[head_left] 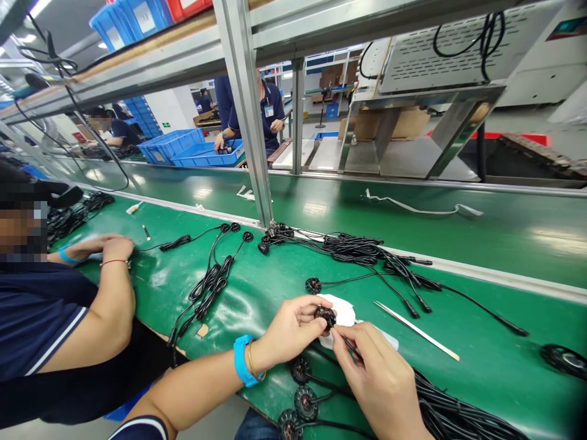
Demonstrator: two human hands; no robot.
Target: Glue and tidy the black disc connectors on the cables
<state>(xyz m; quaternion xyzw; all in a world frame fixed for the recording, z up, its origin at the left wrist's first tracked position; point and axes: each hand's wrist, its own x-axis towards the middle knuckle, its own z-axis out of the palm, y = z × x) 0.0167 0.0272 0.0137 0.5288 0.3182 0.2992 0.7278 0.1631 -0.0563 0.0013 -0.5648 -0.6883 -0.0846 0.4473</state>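
Note:
Between the thumb and fingers of my left hand (pixel 293 327) is a small round black cable head (pixel 325 316). My right hand (pixel 378 370) pinches the black cable right where it meets that head. Under both hands lies a white cloth or paper pad (pixel 342 310), partly hidden by my fingers. Several more round black heads (pixel 306 400) with cables rest at the front edge, below my hands. A bundle of black cables (pixel 458 409) runs out from beneath my right wrist. One single round head (pixel 313 285) lies just beyond my left fingertips.
A thin pale stick (pixel 417 332) lies right of my hands. Bundled black cables (pixel 353 247) lie along the bench's white divider, near a metal post (pixel 245 110). A co-worker's arm (pixel 110 287) rests at the left. A black round part (pixel 564 359) sits at the right edge.

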